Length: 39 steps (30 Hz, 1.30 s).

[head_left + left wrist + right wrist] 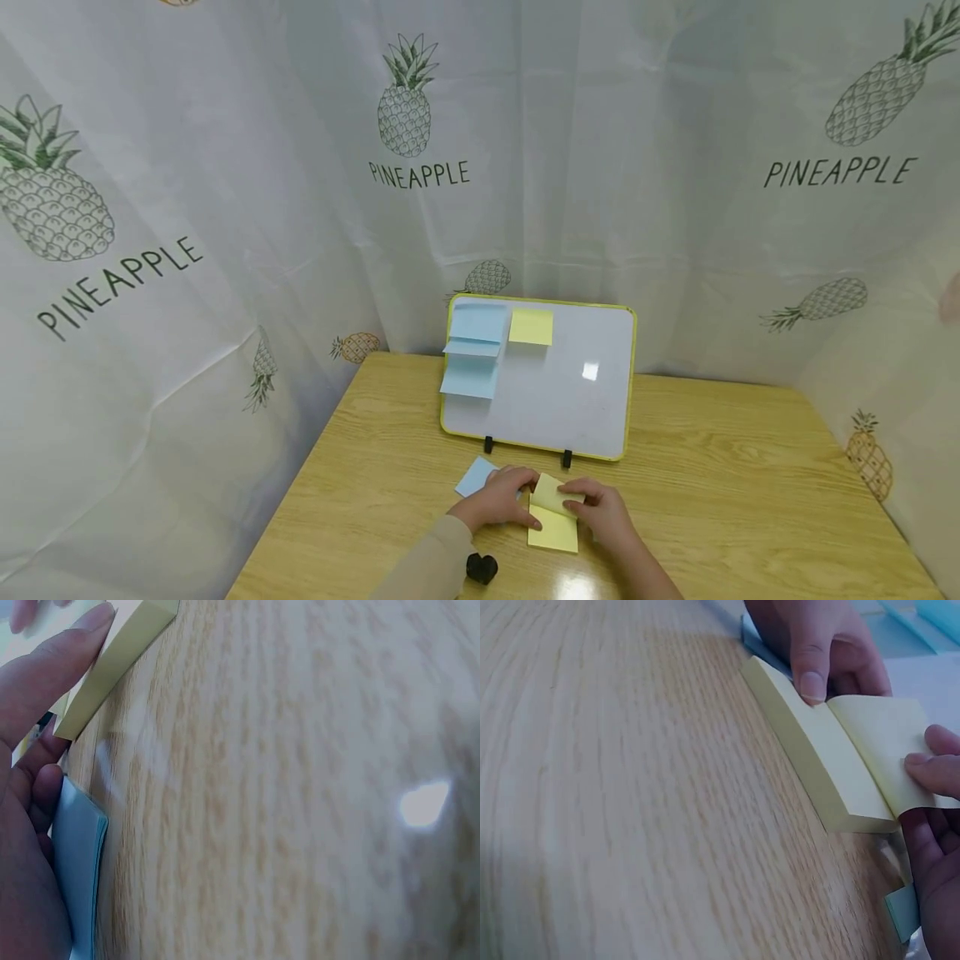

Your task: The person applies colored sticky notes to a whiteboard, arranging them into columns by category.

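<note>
One square yellow paper pad (555, 533); left hand (499, 498) clamped its left side, right hand (606, 513) pinched its raised yellow sheet (877, 735).

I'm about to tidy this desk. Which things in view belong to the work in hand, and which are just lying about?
Part of the job:
yellow pad, held by the left hand
lifted yellow sheet, pinched by the right hand
whiteboard, likely, since it bears blue notes and a yellow note
blue pad, likely, matching the blue notes

Apparently just lying about:
small black object

Curtained-off work nook, pineapple-print cloth (592, 150), wooden table (735, 483)
</note>
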{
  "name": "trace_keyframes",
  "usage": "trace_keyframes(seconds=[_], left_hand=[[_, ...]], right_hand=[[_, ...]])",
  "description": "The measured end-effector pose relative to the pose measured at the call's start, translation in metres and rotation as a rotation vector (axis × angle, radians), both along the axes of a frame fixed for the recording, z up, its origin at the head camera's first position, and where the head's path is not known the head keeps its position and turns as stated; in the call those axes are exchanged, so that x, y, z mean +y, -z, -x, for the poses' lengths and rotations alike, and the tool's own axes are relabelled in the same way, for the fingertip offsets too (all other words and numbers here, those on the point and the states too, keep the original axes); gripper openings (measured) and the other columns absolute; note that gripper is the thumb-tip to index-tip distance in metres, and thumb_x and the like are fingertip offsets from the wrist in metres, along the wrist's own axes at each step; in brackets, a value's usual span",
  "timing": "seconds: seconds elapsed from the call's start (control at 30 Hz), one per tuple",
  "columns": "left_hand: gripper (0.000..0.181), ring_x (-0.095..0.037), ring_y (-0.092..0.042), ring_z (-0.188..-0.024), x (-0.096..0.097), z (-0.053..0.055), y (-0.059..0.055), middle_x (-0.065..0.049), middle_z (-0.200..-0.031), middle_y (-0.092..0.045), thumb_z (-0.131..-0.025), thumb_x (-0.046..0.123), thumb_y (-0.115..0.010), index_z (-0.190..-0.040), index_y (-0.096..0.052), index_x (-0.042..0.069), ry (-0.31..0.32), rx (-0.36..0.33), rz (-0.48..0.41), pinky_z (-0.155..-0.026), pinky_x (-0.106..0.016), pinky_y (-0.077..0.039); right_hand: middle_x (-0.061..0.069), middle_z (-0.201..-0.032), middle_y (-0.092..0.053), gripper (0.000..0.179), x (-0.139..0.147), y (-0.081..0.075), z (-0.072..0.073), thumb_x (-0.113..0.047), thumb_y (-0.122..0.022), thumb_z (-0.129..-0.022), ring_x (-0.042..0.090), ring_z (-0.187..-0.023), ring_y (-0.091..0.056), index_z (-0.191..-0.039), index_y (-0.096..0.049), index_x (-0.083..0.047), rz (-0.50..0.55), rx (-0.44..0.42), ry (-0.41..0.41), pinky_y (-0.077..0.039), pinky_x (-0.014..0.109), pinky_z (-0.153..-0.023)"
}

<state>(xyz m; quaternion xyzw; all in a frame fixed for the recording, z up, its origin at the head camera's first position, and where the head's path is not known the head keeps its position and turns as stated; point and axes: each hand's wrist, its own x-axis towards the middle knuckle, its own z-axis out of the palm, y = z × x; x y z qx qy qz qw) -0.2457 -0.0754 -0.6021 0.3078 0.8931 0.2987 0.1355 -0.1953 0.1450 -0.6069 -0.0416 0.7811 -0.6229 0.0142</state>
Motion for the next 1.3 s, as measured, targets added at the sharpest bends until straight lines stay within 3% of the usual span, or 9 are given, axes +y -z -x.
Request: trace_keyframes(seconds=[0.13,0.27,0.47,0.73,0.93,1.23,1.3], left_hand=[[0.045,-0.003,-0.044,-0.089,0.0008,0.0006,-0.0005,0.022,-0.095,-0.051,-0.072,0.041,-0.086,-0.107,-0.06,0.029,0.003,-0.014,-0.01,-0.084,-0.034,-0.032],[0.048,-0.003,-0.045,-0.093,0.0013,0.0019,0.001,0.022,-0.1,-0.053,-0.072,0.041,-0.086,-0.112,-0.061,0.029,0.003,-0.03,-0.025,-0.087,-0.036,-0.032],[0.052,-0.003,-0.046,-0.096,0.0027,0.0021,0.0009,0.023,-0.104,-0.055,-0.072,0.04,-0.087,-0.116,-0.061,0.028,-0.007,-0.031,-0.028,-0.089,-0.037,-0.032],[0.055,-0.002,-0.046,-0.098,0.004,-0.0016,-0.0054,0.024,-0.104,-0.055,-0.073,0.038,-0.086,-0.119,-0.06,0.027,-0.013,-0.033,-0.01,-0.092,-0.039,-0.032],[0.054,-0.002,-0.046,-0.097,0.005,-0.0017,-0.0047,0.023,-0.104,-0.055,-0.073,0.037,-0.086,-0.119,-0.06,0.026,-0.01,-0.024,-0.01,-0.092,-0.038,-0.032],[0.054,-0.003,-0.045,-0.095,0.003,0.0004,-0.0008,0.021,-0.105,-0.054,-0.074,0.038,-0.085,-0.119,-0.059,0.027,-0.009,-0.014,-0.002,-0.088,-0.036,-0.032],[0.054,-0.002,-0.045,-0.096,0.0025,0.0008,0.0007,0.022,-0.105,-0.054,-0.074,0.038,-0.085,-0.12,-0.059,0.027,-0.013,-0.024,-0.003,-0.089,-0.037,-0.031]], right_hand=[[0.012,-0.099,-0.068,0.022,-0.0022,0.0026,0.0006,0.004,-0.074,-0.081,0.011,-0.06,-0.052,-0.103,-0.073,0.002,0.023,-0.052,0.08,-0.042,0.021,-0.048],[0.009,-0.093,-0.066,0.023,-0.0035,0.0051,0.0006,0.004,-0.074,-0.08,0.01,-0.055,-0.047,-0.103,-0.074,0.001,0.06,-0.087,0.152,-0.038,0.02,-0.046],[0.007,-0.106,-0.067,0.023,-0.0031,0.0083,0.001,0.004,-0.075,-0.079,0.011,-0.062,-0.049,-0.102,-0.074,0.001,0.1,-0.068,0.205,-0.041,0.021,-0.051],[0.015,-0.115,-0.065,0.028,-0.0023,0.0057,-0.0028,0.004,-0.074,-0.081,0.011,-0.08,-0.058,-0.109,-0.07,0.007,0.187,-0.073,0.224,-0.05,0.021,-0.063],[0.005,-0.109,-0.069,0.031,-0.0027,0.0093,-0.0021,0.006,-0.074,-0.08,0.008,-0.093,-0.061,-0.111,-0.069,0.007,0.207,-0.048,0.27,-0.052,0.021,-0.075],[0.002,-0.107,-0.069,0.032,-0.0041,0.0059,-0.0035,0.002,-0.075,-0.082,0.009,-0.078,-0.055,-0.114,-0.069,0.004,0.252,-0.09,0.336,-0.047,0.02,-0.061],[0.0,-0.107,-0.068,0.033,-0.0049,0.0056,-0.004,0.002,-0.075,-0.082,0.009,-0.08,-0.055,-0.115,-0.069,0.003,0.27,-0.105,0.35,-0.048,0.019,-0.064]])
